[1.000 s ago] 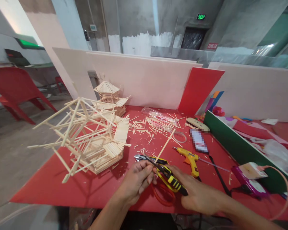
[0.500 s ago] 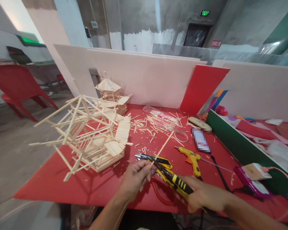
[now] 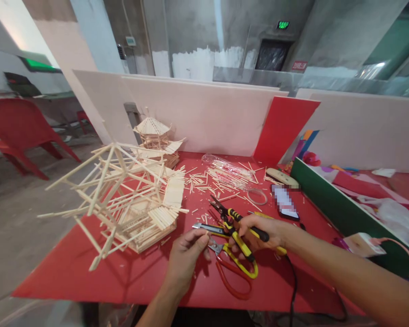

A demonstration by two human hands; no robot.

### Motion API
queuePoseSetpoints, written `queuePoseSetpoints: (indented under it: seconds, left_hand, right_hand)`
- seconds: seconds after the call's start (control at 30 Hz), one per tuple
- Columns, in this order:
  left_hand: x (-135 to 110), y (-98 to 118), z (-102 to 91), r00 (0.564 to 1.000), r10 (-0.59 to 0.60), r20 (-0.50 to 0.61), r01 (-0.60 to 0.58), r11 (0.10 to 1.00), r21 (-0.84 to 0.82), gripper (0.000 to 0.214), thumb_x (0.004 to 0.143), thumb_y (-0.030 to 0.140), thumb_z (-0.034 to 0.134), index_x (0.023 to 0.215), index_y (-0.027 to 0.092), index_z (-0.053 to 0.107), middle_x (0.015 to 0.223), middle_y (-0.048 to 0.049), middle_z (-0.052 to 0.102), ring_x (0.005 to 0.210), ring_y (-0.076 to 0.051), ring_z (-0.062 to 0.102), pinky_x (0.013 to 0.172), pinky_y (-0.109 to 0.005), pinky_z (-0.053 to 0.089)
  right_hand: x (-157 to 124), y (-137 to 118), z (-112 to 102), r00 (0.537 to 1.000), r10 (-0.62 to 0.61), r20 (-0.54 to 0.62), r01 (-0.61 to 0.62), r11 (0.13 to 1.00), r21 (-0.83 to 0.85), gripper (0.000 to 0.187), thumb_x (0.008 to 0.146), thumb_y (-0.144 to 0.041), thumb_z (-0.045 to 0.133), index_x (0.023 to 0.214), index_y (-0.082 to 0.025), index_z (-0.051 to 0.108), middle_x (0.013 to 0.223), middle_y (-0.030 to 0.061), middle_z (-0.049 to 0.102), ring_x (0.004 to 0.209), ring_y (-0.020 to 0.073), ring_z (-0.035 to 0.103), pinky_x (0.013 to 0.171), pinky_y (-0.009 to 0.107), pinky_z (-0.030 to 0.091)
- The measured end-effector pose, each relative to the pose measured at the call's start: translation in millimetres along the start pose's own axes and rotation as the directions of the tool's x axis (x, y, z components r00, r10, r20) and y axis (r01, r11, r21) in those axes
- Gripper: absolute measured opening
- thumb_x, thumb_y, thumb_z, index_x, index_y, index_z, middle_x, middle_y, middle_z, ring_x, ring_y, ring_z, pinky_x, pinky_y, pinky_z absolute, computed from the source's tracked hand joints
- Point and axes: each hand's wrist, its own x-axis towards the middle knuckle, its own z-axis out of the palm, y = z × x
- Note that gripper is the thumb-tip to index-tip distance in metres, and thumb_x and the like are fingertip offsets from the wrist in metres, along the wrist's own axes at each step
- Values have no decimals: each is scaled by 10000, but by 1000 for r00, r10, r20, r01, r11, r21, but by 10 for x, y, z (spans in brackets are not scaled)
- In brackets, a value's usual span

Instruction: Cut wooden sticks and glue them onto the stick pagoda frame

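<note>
My right hand (image 3: 259, 231) grips the yellow-and-black handles of a pair of cutters (image 3: 232, 219), whose dark jaws point toward the far left, just above the red table (image 3: 71, 268). My left hand (image 3: 187, 249) hovers low near the table's front edge with thumb and fingers pinched together; what they hold is too small to make out. A utility knife (image 3: 207, 228) lies between the two hands. Red-handled scissors (image 3: 232, 278) lie below the cutters. A large open model of wooden sticks (image 3: 122, 195) stands left of my hands.
A smaller stick pagoda (image 3: 155, 136) stands at the back by the white boards (image 3: 204, 113). Loose stick pieces (image 3: 207, 181), a clear bag (image 3: 225, 165), a tape ring (image 3: 257, 196) and a phone (image 3: 284, 202) lie behind. A green divider (image 3: 344, 213) borders the right.
The long stick that stood up from my left hand's pinch is gone. My right hand has carried the cutters away from the left hand, forward over the glue gun.
</note>
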Motion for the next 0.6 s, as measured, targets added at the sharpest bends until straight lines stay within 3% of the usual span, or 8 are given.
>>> queuePoseSetpoints:
  seconds: [0.13,0.23,0.3,0.4,0.5,0.6]
  left_hand:
    - [-11,-26,-83,1000,-6,-18,5,999,-31,270,693,363,793,808,145,683,647,-14,670,438,-109,552,379,-218,448]
    - [-41,-37,-69,1000,-9,-4,9,999,-32,253,745,369,754,794,134,674,619,-15,676,413,-93,550,433,-217,445]
    - [-67,-48,-43,1000,-10,3,10,1000,-24,247,784,372,721,797,131,668,629,-21,686,412,-85,553,455,-212,437]
    - [-126,-66,-43,1000,-6,9,6,1000,-18,249,812,381,697,803,135,661,646,-20,690,423,-81,555,469,-211,434]
    - [-212,-70,-131,1000,-8,5,9,999,-34,252,799,393,713,814,148,660,675,-17,686,473,-95,570,469,-213,442]
    - [-296,-57,-254,1000,-12,-20,11,997,-70,246,784,388,731,827,156,664,696,-16,676,524,-108,577,487,-223,462]
  right_hand:
    - [-15,-71,59,992,-20,-122,-9,973,-230,296,663,-380,441,752,-157,615,820,90,672,777,198,650,675,295,512]
    - [69,-138,91,945,-125,-303,-30,888,-459,290,697,-412,555,840,-170,626,809,49,677,745,194,635,663,286,483]
    - [237,-202,108,879,-225,-421,-84,796,-600,331,675,-404,645,916,-177,636,881,58,684,817,231,632,718,321,470]
    - [587,-319,161,732,-401,-551,-192,654,-732,474,683,-388,680,1093,-163,603,1135,149,635,1061,332,570,888,431,416]
    - [810,-419,253,632,-546,-550,-244,534,-810,583,713,-432,691,1207,-152,558,1237,192,573,1179,371,494,981,499,346]
    - [699,-352,384,580,-658,-480,-231,432,-872,566,806,-451,623,1284,-165,521,1286,169,540,1229,340,455,1034,487,310]
